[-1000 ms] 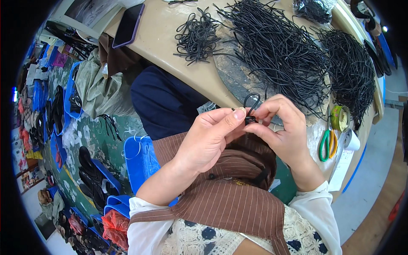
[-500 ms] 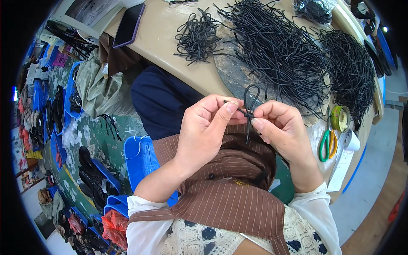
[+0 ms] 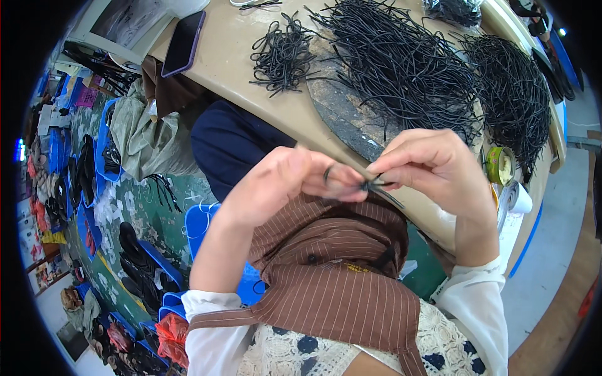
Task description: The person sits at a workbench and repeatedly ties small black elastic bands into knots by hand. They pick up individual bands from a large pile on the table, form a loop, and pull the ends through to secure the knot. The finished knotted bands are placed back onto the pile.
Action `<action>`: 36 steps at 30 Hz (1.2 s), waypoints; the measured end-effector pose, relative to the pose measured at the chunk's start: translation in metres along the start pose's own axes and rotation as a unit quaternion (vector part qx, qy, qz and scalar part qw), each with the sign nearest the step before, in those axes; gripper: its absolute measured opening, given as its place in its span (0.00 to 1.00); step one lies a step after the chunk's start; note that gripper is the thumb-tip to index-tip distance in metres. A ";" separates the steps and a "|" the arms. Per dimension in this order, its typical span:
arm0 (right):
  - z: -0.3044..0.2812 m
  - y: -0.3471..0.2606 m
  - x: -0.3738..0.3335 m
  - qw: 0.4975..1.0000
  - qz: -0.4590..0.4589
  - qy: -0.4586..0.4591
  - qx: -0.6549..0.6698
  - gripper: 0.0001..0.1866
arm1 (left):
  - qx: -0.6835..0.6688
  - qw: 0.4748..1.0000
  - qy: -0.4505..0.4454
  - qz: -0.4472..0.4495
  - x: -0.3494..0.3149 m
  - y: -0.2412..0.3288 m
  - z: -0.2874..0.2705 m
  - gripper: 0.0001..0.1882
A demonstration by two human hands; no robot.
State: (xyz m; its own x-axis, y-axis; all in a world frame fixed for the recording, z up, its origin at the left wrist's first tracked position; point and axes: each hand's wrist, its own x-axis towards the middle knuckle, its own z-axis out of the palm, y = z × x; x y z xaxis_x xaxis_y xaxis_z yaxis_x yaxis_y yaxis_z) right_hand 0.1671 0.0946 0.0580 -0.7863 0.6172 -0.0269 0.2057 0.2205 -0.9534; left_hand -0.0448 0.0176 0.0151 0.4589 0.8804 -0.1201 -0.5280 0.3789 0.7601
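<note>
A black cord [image 3: 380, 186], knotted with short loose ends, is stretched between my two hands above my lap. My right hand [image 3: 442, 169] pinches it between thumb and fingertips. Curled against the cord's other side are the fingers of my left hand [image 3: 269, 185], with a dark loop showing across them. The left thumb is raised and smeared by motion, so the exact hold on that side is hard to see. On the table beyond are a small pile of looped black cords [image 3: 282, 55] and a large heap of loose black cords [image 3: 401, 62].
A round worn board [image 3: 338, 109] lies under the large heap. Another cord bundle [image 3: 511, 94], a green tin [image 3: 500, 166] and a white roll [image 3: 519, 199] are at the right. A phone [image 3: 184, 44] lies at the table's left edge. Blue bins [image 3: 199, 229] stand on the floor.
The hands have turned and the right one has risen a little. My left thumb has lifted off the cord. The upright loop seen before now lies sideways across the left fingers.
</note>
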 end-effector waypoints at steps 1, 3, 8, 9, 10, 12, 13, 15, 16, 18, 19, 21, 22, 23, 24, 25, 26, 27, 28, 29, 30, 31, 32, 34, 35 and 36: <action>-0.008 -0.005 0.005 0.997 -0.026 -0.049 -0.052 0.05 | 0.014 0.999 -0.012 -0.048 0.005 0.009 0.002 0.24; -0.012 -0.016 0.014 0.993 -0.015 -0.097 -0.064 0.06 | 0.042 0.989 -0.030 -0.140 0.013 0.025 0.011 0.20; -0.007 -0.021 0.012 0.999 0.039 -0.007 0.023 0.06 | 0.064 0.985 0.019 -0.158 0.019 0.027 0.019 0.10; -0.004 -0.017 0.010 0.992 0.071 0.055 0.089 0.07 | 0.046 0.989 0.033 -0.135 0.019 0.024 0.018 0.10; -0.004 -0.011 0.007 0.990 0.042 0.102 0.090 0.09 | 0.029 0.992 0.048 -0.111 0.019 0.020 0.019 0.09; 0.011 0.001 -0.003 0.966 0.017 0.163 0.201 0.09 | 0.034 0.992 0.094 -0.082 0.020 0.016 0.024 0.09; 0.020 0.005 -0.008 0.948 0.004 0.191 0.254 0.10 | 0.029 0.991 0.104 -0.076 0.022 0.013 0.027 0.09; 0.038 0.008 -0.012 0.926 -0.026 0.214 0.310 0.09 | 0.018 0.989 0.125 -0.072 0.023 0.009 0.030 0.08; 0.042 0.011 -0.011 0.931 -0.035 0.241 0.273 0.08 | 0.008 0.990 0.119 -0.073 0.024 0.007 0.030 0.08; 0.045 0.015 -0.010 0.923 -0.036 0.261 0.280 0.07 | -0.009 0.992 0.108 -0.072 0.025 0.006 0.029 0.08; 0.046 0.017 -0.011 0.912 -0.028 0.254 0.322 0.06 | -0.031 0.990 0.111 -0.084 0.024 0.007 0.030 0.09; 0.045 0.018 -0.011 0.901 -0.014 0.248 0.357 0.06 | -0.077 0.984 0.119 -0.104 0.024 0.009 0.029 0.09; 0.045 0.018 -0.011 0.902 -0.009 0.251 0.351 0.06 | -0.087 0.983 0.115 -0.114 0.023 0.010 0.028 0.09; 0.045 0.018 -0.012 0.904 -0.002 0.253 0.344 0.06 | -0.099 0.981 0.112 -0.123 0.023 0.010 0.028 0.09; 0.044 0.017 -0.013 0.902 0.001 0.245 0.356 0.07 | -0.110 0.979 0.108 -0.132 0.022 0.011 0.028 0.08; 0.042 0.015 -0.013 0.899 0.005 0.238 0.367 0.07 | -0.105 0.979 0.106 -0.137 0.022 0.011 0.028 0.08; 0.041 0.014 -0.014 0.896 0.009 0.231 0.379 0.07 | -0.098 0.979 0.102 -0.143 0.022 0.013 0.029 0.08; 0.040 0.014 -0.015 0.896 0.014 0.225 0.383 0.07 | -0.092 0.980 0.099 -0.149 0.022 0.013 0.029 0.08; 0.039 0.014 -0.016 0.896 0.019 0.218 0.386 0.07 | -0.089 0.980 0.099 -0.150 0.022 0.013 0.029 0.08; 0.037 0.014 -0.016 0.896 0.023 0.212 0.390 0.08 | -0.085 0.980 0.100 -0.150 0.022 0.013 0.028 0.08; 0.035 0.012 -0.016 0.884 0.032 0.199 0.421 0.08 | -0.081 0.980 0.101 -0.151 0.023 0.014 0.028 0.08; 0.032 0.009 -0.014 0.871 0.041 0.186 0.452 0.08 | -0.065 0.982 0.100 -0.146 0.023 0.014 0.027 0.08; 0.030 0.007 -0.014 0.858 0.049 0.174 0.481 0.09 | -0.048 0.984 0.098 -0.140 0.024 0.014 0.027 0.08; 0.028 0.008 -0.014 0.883 0.046 0.177 0.431 0.09 | -0.014 0.987 0.096 -0.129 0.025 0.013 0.027 0.08; 0.027 0.009 -0.014 0.895 0.045 0.178 0.406 0.09 | 0.003 0.988 0.096 -0.123 0.025 0.012 0.027 0.08; 0.027 0.007 -0.015 0.914 0.060 0.168 0.364 0.08 | 0.019 0.988 0.096 -0.117 0.025 0.011 0.027 0.08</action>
State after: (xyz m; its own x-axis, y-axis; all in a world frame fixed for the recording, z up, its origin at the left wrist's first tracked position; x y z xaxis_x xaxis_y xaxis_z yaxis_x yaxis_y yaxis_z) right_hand 0.1643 0.0667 0.0434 -0.5355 0.8280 -0.1663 -0.2592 -0.3486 -0.9007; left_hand -0.0199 0.0365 0.0372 0.4191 0.8094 -0.4115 -0.3944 0.5705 0.7204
